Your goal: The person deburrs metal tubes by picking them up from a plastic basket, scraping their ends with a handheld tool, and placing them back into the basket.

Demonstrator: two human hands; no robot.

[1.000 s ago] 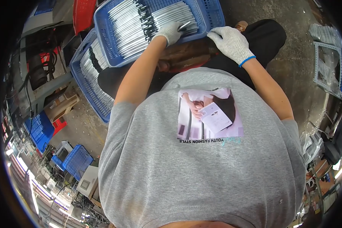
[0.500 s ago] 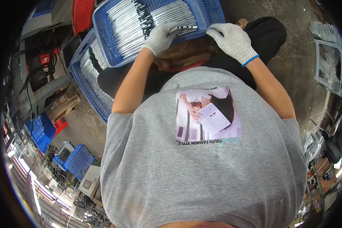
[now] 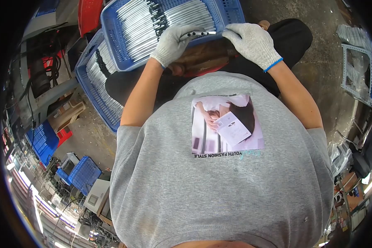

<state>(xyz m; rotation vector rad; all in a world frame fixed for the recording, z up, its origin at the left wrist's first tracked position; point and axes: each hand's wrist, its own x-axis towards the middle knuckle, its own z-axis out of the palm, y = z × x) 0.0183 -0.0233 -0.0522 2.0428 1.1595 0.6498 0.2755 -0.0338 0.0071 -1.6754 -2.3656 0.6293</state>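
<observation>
Several thin silver tubes with dark holes (image 3: 200, 33) are in my left hand (image 3: 171, 43), which wears a white knit glove and has its fingers closed around them. My right hand (image 3: 252, 44), in a white glove with a blue cuff, is just right of the tube ends. Its thumb and fingertips are pinched together; what they hold is too small to make out. Both hands are over the near edge of a blue basket (image 3: 138, 66). Rows of silver tubes (image 3: 138, 31) with black parts (image 3: 158, 18) lie in that basket.
A second blue basket (image 3: 80, 68) with similar tubes stands lower left. My dark-trousered leg (image 3: 291, 39) is at the right. Machinery (image 3: 41, 99) stands at the left, a pale crate frame (image 3: 345, 70) at the far right, and a red crate (image 3: 89, 16) at the top.
My left hand has lifted back from the basket's tubes, bringing several tubes up toward my right hand. My right fingers have closed into a pinch by the tube ends.
</observation>
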